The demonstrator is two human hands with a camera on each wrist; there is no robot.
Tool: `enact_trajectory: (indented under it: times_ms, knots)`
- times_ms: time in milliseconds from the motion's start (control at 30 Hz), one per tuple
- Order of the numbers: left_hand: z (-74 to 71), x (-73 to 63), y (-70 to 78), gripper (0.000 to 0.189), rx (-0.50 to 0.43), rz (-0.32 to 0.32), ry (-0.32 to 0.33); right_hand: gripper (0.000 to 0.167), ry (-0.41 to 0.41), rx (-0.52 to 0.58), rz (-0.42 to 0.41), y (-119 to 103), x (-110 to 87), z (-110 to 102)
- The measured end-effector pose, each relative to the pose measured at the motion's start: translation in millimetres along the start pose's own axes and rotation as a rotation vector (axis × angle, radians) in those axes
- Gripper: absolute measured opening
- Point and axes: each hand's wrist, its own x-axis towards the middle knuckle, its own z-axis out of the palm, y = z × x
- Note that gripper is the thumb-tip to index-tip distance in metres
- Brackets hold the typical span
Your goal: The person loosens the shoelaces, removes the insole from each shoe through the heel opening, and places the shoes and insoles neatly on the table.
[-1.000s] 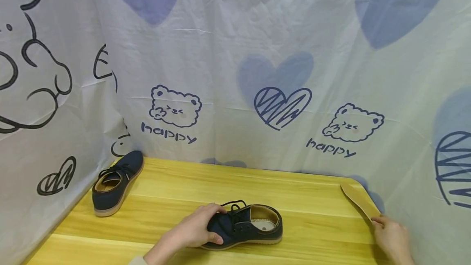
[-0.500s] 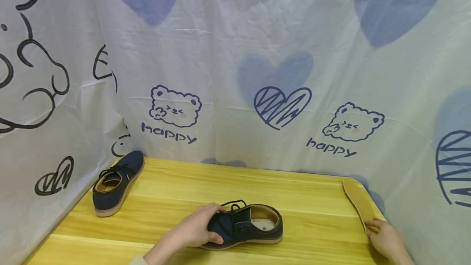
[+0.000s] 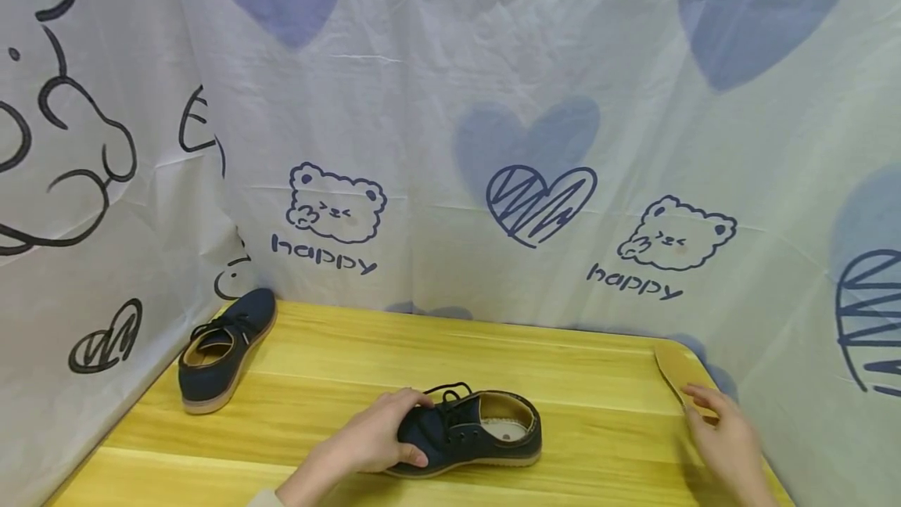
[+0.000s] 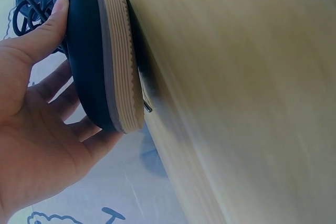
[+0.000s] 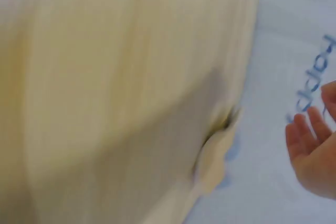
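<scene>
My left hand (image 3: 373, 436) holds the toe of a dark navy lace-up shoe (image 3: 486, 444) lying near the front of the table, its opening turned to the right. In the left wrist view the thumb presses on the upper and the fingers wrap the toe beside the ridged tan sole (image 4: 123, 61). A thin tan insole (image 3: 679, 370) lies along the table's right edge. Over its near end hovers my right hand (image 3: 728, 440), fingers loosely bent. The right wrist view shows that hand (image 5: 315, 163) apart from the insole, with nothing in it.
A matching navy shoe (image 3: 221, 358) stands at the table's back left corner, toe toward the wall. The yellow wood-grain table (image 3: 331, 366) is bounded at the back and sides by a white cloth (image 3: 436, 272) printed with hearts and bears.
My right hand has let go of the insole, which has settled at the right edge, and moved slightly left and up. My left hand and its shoe have stayed put.
</scene>
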Motion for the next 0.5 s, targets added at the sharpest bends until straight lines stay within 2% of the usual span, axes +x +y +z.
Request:
enact_trajectory:
  times_ms: [100, 267, 500]
  knots:
    - [0.4, -0.5, 0.1, 0.069, -0.001, 0.004, 0.007, 0.030, 0.020, 0.125, -0.080, -23, 1.9, 9]
    - [0.7, 0.0, -0.1, 0.069, -0.002, 0.002, 0.009, 0.032, -0.060, 0.264, -0.176, -61, 0.3, 20]
    - [1.2, 0.6, 0.7, 0.069, -0.003, -0.009, 0.010, 0.036, -0.163, 0.328, -0.297, -101, -5.4, 42]
